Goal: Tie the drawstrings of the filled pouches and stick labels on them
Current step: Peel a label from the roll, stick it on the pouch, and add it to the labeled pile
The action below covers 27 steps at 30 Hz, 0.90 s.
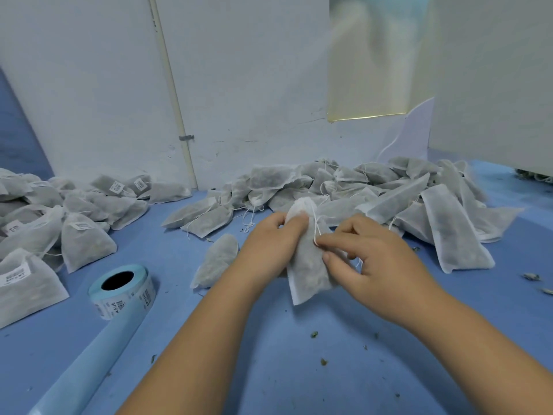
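Closest to me, the blue counter (299,381) is dotted with small green scraps (314,334). A pale blue backing strip (89,351) runs from the near left edge up to the label roll (125,290), which lies on its side with barcoded labels showing on its outer turn.

Just beyond, in the middle, my two hands meet on one filled pouch (308,265). It is lifted at a slant, its bottom corner pointing down toward me and its gathered mouth pointing away. My left hand (269,244) is curled round the pouch below the bunched neck and grips it. My right hand (377,256) pinches the white drawstring (314,226) between thumb and forefinger, right against the front of the pouch, with the other fingers loosely bent.

To the left of my left hand, a single pouch (217,260) lies flat on the counter.

Farther out on the left lies a heap of labelled pouches (74,232), their necks cinched and white stickers on their fronts. Farther out on the right, a larger heap of unlabelled pouches (389,190) spreads along the back, loose strings trailing from it.

Behind both heaps stands a white wall (254,85), with a thin pipe (175,97) running down it.
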Available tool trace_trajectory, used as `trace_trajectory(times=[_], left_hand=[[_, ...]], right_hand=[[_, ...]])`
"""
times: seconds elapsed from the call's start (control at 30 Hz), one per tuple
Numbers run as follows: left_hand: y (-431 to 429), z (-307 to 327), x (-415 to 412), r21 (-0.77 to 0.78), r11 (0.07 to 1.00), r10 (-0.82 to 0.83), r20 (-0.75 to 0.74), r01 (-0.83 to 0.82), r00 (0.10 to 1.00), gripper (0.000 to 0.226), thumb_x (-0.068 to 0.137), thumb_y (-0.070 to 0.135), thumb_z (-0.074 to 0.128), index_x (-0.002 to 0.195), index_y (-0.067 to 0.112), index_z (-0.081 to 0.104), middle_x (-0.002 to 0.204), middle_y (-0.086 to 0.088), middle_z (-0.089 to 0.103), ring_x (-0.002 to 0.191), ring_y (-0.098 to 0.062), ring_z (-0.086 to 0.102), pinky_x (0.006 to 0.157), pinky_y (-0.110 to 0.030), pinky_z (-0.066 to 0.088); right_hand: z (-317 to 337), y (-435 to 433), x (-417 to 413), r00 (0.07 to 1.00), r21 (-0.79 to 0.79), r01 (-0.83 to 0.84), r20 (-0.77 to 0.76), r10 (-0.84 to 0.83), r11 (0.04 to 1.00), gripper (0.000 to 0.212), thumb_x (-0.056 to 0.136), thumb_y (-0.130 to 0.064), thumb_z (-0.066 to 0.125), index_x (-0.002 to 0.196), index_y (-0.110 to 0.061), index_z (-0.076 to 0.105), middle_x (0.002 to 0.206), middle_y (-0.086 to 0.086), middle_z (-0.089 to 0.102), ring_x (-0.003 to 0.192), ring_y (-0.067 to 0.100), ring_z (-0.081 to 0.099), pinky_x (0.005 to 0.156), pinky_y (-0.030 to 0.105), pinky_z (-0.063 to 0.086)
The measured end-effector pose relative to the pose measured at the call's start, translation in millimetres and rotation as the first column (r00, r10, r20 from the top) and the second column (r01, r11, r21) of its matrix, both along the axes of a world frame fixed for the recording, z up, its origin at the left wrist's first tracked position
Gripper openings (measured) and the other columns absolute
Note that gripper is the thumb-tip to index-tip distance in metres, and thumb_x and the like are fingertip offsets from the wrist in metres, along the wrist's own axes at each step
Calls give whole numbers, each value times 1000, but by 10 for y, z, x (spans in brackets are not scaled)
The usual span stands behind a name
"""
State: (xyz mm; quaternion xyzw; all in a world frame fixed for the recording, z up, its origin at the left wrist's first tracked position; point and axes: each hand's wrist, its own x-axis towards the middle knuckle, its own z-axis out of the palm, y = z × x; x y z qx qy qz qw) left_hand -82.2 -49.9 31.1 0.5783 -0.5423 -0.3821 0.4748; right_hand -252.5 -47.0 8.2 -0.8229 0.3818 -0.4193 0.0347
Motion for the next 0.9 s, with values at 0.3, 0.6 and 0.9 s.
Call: trace_trajectory(times=[0.3,0.6,0.9], left_hand=[[181,115,84,25,991,-124,-169,130,978,28,94,15,59,122,7,62,119,-17,69,113,-35,65,102,-54,48],[555,155,668,-8,992,122,-236,-127,964,21,91,5,56,109,2,66,96,-14,70,88,-26,67,83,-40,53],[1165,182,1955,39,924,321,-618,-380,718,18,94,17,49,103,12,64,81,-6,67,63,-20,67,54,-27,55]], right_hand=[[89,134,54,989,-69,-63,-134,54,996,28,87,-41,53,112,-35,65,114,-15,46,87,11,53,66,37,51],[6,416,361,963,-19,-225,-158,219,974,40,88,-38,53,125,-25,60,127,-9,51,95,11,61,71,31,51],[-210,530,821,835,99,-317,-442,328,943,39,97,-40,37,133,-34,49,125,-14,53,108,16,56,91,31,41]])
